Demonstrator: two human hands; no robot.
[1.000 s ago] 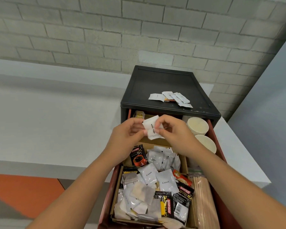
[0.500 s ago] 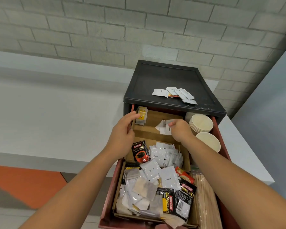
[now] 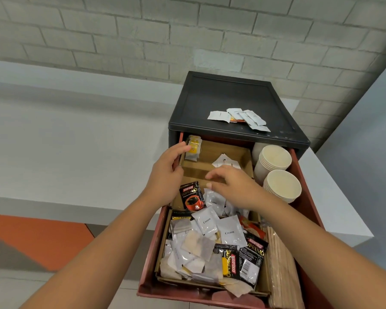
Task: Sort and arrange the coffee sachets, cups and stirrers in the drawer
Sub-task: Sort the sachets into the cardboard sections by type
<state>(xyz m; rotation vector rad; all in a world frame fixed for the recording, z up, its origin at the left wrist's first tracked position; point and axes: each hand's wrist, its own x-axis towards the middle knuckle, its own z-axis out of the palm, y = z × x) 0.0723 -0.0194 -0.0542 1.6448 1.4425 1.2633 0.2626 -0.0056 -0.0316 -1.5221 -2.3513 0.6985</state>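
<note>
Two grips are over the open red drawer (image 3: 308,201), and neither has hold of anything that I can see. My left grip (image 3: 167,172) lies with its fingers nearly straight along the left rim of the cardboard insert (image 3: 212,150), fingertips just beside the yellow sachet (image 3: 193,148) that leans in the back compartment's left corner. My right grip (image 3: 234,186) hovers over the middle compartment, fingers loose and spread. Just behind it, a few white sachets (image 3: 225,162) lie in the right part of the back compartment. A black Kopiko sachet (image 3: 192,197) stands at the left of the middle compartment, with white coffee sachets (image 3: 214,200) beside it, partly under my right grip. The front compartment holds a mixed heap (image 3: 201,248) of cream sachets, tea bags and more black Kopiko packs. Along the drawer's right side sit two stacks of paper cups (image 3: 274,159) at the back and wooden stirrers (image 3: 281,259) at the front. More white sachets (image 3: 239,118) lie on top of the black cabinet (image 3: 221,94), which stands on the white desk (image 3: 54,141).
</note>
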